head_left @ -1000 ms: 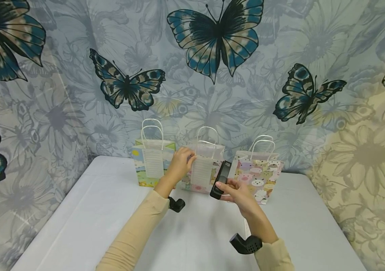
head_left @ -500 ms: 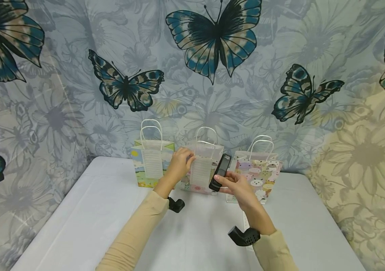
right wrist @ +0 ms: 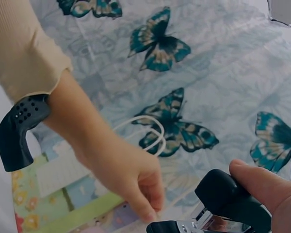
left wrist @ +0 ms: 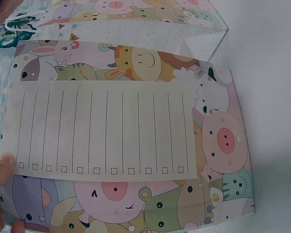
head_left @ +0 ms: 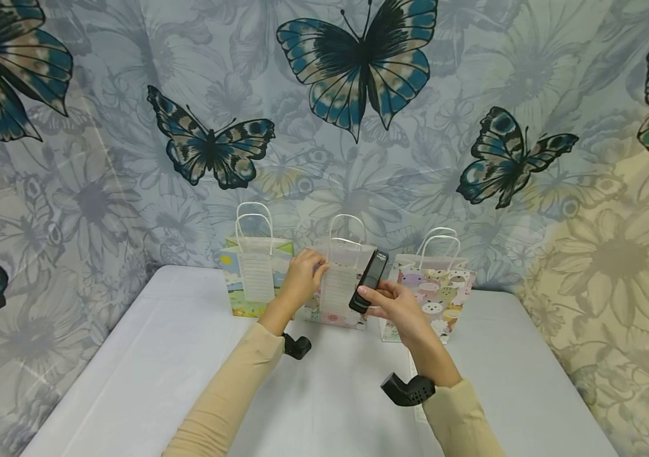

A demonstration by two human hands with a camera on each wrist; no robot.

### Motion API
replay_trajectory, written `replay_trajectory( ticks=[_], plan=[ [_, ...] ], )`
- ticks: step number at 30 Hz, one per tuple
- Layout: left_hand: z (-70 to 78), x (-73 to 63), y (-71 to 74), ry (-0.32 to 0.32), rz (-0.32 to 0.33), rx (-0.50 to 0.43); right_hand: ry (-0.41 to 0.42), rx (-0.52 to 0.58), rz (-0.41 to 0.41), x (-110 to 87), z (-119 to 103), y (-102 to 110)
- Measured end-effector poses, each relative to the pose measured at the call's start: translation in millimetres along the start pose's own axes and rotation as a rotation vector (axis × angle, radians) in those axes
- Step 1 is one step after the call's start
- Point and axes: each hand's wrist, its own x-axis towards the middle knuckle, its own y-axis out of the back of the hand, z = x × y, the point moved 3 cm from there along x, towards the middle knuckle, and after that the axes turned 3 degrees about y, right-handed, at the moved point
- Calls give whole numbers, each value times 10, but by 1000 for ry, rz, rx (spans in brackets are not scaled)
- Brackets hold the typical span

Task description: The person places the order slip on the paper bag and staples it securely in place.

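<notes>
Left hand (head_left: 304,276) at work, thumb and fingers pinching the lined slip (head_left: 336,291) to the middle gift bag (head_left: 333,318), the slip hanging at four o'clock from its fingertips! Over at three o'clock, the right hand (head_left: 401,311) curls round a black stapler (head_left: 371,279), far end tipped toward one o'clock; whether it touches the bag, I can't tell.

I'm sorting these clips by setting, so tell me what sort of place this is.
Probably an indoor, staged tabletop workspace: a white table, three paper bags in a row on it, and a butterfly-print backdrop close behind.
</notes>
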Motion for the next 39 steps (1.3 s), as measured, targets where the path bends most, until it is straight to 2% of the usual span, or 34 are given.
replay_trajectory(
  ticks=[18,26,39],
  plan=[
    [-34,6,-23,0,9,-15,-3,8,10,89,-101,-32],
    [-27,9,-23,-24,17,8,22,9,13,126,-126,-38],
    [-4,8,-6,-38,35,7,10,-24,31,201,-139,-72]
  ],
)
